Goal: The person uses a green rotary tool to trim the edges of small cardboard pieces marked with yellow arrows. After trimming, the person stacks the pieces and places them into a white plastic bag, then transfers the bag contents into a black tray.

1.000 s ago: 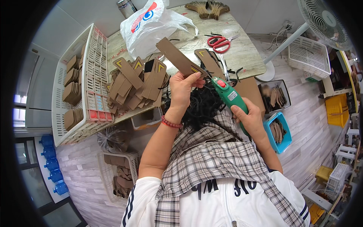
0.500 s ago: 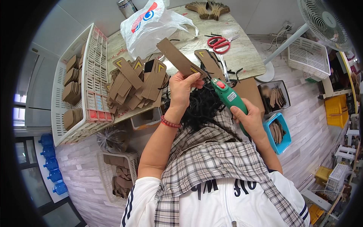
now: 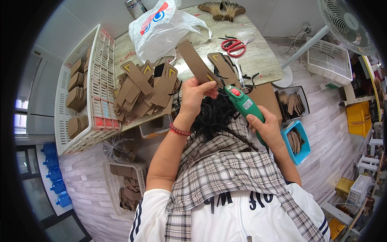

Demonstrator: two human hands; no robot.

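Observation:
Between the thumb and fingers of my left hand is a brown strip with a yellow chevron at its near end. My right hand is wrapped round a green handheld power cutter with a red button. The cutter's head is at the strip's near corner; whether they touch I cannot tell. Black trimmings lie heaped below, over my lap. Left of my left hand is a pile of similar brown strips, and another chevron strip lies on the table just beyond the cutter.
On the table are red-handled scissors, a white plastic bag and fanned brown pieces. A white crate of stacked pieces stands at left. To the right are a blue bin, a black box and a fan.
My left hand has turned the brown strip a little more upright, and its far end has swung to the right. The cutter's head has shifted slightly left.

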